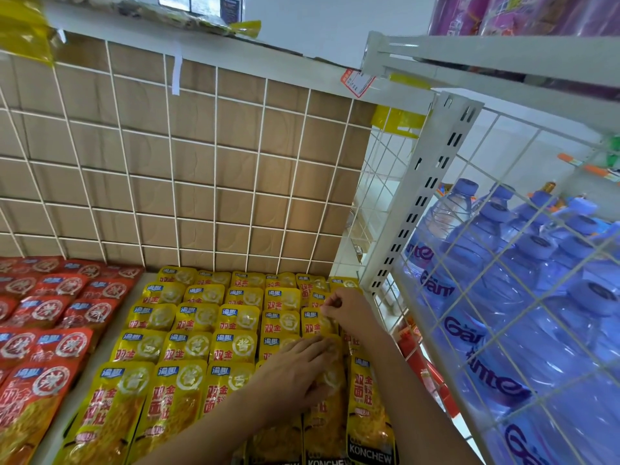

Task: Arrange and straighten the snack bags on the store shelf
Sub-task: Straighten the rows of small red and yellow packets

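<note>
Two hands at the shelf's right edge: yellow bag pinched at its rear end by right hand; left hand laid flat just forward, fingers straight.

Two arms in view, entering from bottom edge. Left hand, right hand: bare. Left forearm, right forearm: bare to frame edge.

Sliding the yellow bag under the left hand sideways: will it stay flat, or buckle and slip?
Probably floppy: the yellow bag is a thin, flat pouch lying soft under the left hand. Likely slippery, given its glossy film. It overlaps the neighbouring bags, so a push may drag them too.
</note>
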{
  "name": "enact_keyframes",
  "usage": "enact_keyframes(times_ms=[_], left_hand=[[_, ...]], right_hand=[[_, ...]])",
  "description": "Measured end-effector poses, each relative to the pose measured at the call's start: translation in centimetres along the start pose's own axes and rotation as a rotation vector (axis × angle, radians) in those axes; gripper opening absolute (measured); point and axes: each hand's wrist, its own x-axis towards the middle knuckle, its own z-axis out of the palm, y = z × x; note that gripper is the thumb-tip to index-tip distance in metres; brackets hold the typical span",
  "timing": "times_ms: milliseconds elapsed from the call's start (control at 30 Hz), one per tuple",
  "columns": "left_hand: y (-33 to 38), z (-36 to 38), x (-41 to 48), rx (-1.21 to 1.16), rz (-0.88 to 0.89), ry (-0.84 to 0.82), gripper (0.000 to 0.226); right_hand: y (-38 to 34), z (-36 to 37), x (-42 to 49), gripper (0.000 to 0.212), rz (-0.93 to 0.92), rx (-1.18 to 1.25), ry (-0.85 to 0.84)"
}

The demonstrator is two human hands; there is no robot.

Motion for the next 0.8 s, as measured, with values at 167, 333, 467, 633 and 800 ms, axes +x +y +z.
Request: enact_keyframes(times_ms=[167, 333, 467, 633, 800], left_hand=[[0.2, -1.2, 0.1, -0.024, 0.005, 0.024, 0.062], [-0.3, -1.3, 1.5, -0.035, -0.074, 0.074, 0.054], [-1.2, -1.0, 3.4, -0.026, -0.184, 0.039, 0.066], [-1.8, -0.8, 4.5, -0.013, -0.184, 0.036, 0.073], [-1.9, -0.6, 4.4, -0.007, -0.171, 0.073, 0.073]], right_hand=[[0.1, -0.9, -0.2, 0.007, -0.045, -0.040, 0.115], [0.7, -1.6, 1.2, 0.020, -0.043, -0.213, 0.206], [0.1, -1.5, 2.4, 0.024, -0.098, -0.374, 0.113], [-0.2, -1.5, 3.4, 0.019, -0.105, -0.440, -0.026], [-0.3, -1.3, 4.2, 0.009, -0.103, -0.278, -0.033]])
